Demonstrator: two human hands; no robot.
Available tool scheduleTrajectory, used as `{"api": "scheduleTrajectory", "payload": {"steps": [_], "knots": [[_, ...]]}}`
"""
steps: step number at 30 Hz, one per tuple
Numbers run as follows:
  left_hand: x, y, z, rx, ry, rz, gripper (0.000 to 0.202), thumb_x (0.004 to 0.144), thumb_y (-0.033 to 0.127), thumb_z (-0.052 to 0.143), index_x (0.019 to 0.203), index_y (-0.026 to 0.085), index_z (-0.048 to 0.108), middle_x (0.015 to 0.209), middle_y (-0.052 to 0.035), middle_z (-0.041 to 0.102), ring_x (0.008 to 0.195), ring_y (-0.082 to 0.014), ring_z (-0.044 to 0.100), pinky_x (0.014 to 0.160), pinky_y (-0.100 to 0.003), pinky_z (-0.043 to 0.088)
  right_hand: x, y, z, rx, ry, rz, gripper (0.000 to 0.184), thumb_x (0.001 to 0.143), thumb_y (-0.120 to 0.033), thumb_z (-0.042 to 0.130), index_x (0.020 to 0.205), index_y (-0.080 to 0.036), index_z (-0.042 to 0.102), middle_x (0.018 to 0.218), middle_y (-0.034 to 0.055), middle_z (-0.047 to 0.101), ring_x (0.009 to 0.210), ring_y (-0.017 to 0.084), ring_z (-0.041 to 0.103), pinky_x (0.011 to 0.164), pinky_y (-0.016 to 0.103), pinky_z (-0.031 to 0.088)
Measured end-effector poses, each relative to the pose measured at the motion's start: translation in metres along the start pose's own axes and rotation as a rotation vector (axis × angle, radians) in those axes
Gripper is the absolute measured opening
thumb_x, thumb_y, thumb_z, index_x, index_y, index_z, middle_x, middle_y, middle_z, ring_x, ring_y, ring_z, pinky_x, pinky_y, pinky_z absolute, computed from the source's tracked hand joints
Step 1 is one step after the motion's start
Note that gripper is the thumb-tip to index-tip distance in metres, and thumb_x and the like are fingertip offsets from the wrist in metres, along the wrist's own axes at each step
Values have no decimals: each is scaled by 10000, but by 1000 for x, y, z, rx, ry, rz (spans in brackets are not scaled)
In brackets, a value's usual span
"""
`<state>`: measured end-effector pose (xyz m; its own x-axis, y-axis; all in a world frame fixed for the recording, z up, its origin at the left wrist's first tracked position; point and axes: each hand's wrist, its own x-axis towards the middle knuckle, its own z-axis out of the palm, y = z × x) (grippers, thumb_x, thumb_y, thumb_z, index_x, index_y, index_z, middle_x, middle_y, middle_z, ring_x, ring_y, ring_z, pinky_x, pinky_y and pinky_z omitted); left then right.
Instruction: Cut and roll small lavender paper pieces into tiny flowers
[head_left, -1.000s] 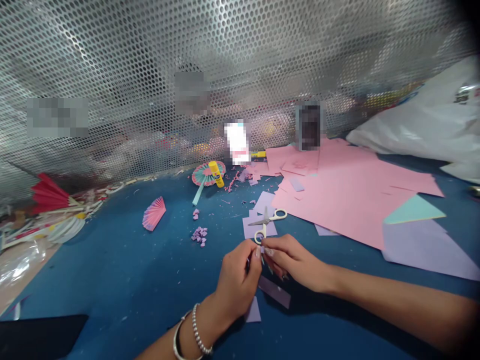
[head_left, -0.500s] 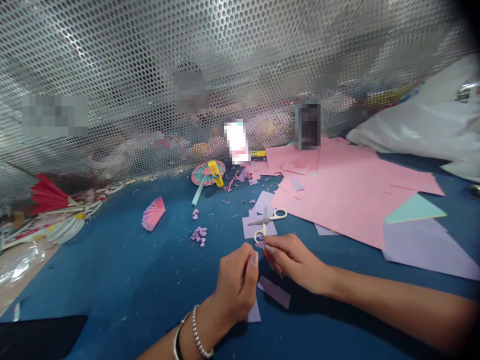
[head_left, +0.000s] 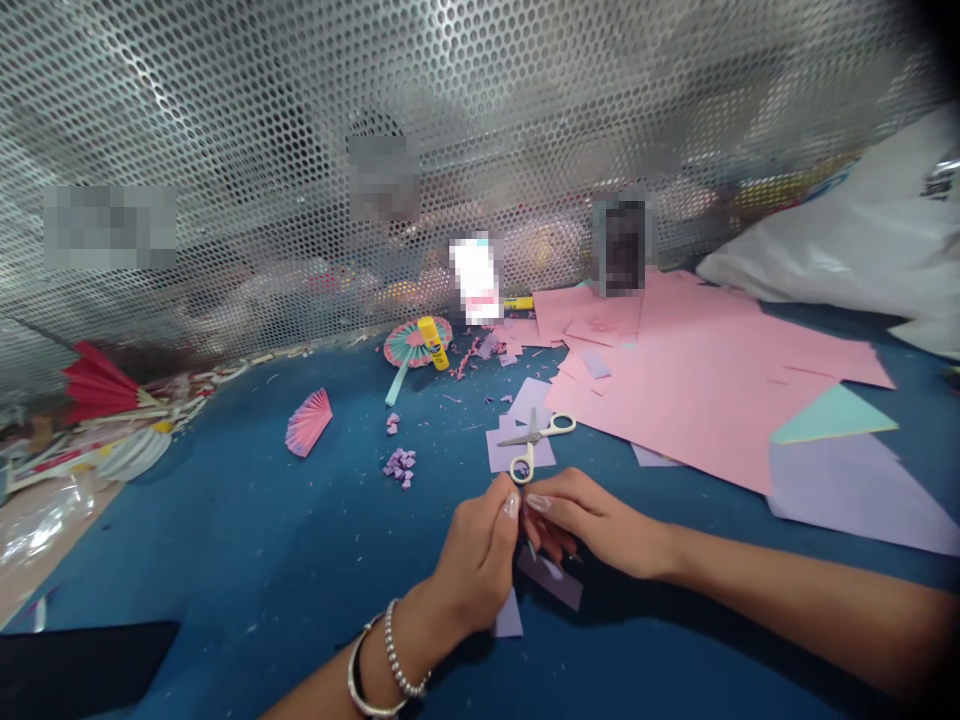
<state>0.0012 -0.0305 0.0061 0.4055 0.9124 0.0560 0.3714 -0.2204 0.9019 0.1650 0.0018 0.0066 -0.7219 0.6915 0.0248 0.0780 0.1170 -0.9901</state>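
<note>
My left hand [head_left: 480, 555], with a beaded bracelet and a bangle at the wrist, is closed in a pinch, thumb against forefinger. Its fingertips meet those of my right hand [head_left: 581, 520], which pinches a tiny piece of purple paper mostly hidden between the fingers. Beneath my hands lie a purple paper strip [head_left: 551, 580] and another purple piece [head_left: 508, 615], partly covered by my left hand. Just beyond the fingertips, white-handled scissors [head_left: 534, 437] rest spread on purple paper squares [head_left: 499, 458]. A small heap of crumpled purple bits [head_left: 400, 466] sits to the left.
Large pink sheets [head_left: 697, 380] spread across the right, with purple [head_left: 862, 495] and mint paper [head_left: 832, 415]. A pink folded fan [head_left: 308, 423], a pleated rosette [head_left: 401, 345] and a glue stick [head_left: 433, 343] lie farther back. A perforated metal panel [head_left: 300, 120] stands behind.
My left hand has moved slightly up and right, so the fingertips of both hands now meet. The small purple piece that showed between them is mostly hidden.
</note>
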Motion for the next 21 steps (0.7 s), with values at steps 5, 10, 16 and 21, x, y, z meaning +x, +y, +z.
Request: {"api": "scheduleTrajectory", "payload": {"steps": [5,10,16,21], "knots": [[0,-2,0,23,-3,10,387,953,343,181,715,188,444,648,-32,557,575,-143,475,578,-263,348,-1,3,0,34,0,23,456,920,-421,319,632,-137,530,498,-14,484,437,84,426,461,198,366],[0,-1,-1,77,7,19,381,952,321,194,697,187,443,596,-6,508,524,-131,423,542,-257,319,-1,3,-1,30,2,22,448,923,-414,318,641,-139,530,500,-16,482,439,83,425,461,197,364],[1,1,0,103,29,43,335,946,266,223,695,187,431,579,18,463,511,-120,407,538,-253,307,-1,2,0,17,11,35,443,915,-416,323,625,-144,519,491,-17,480,437,86,428,465,202,365],[0,-1,0,107,31,31,330,948,270,219,709,186,431,567,28,421,499,-117,378,516,-254,287,0,3,0,16,9,22,438,919,-395,320,606,-150,503,488,-19,478,438,85,424,467,202,364]]}}
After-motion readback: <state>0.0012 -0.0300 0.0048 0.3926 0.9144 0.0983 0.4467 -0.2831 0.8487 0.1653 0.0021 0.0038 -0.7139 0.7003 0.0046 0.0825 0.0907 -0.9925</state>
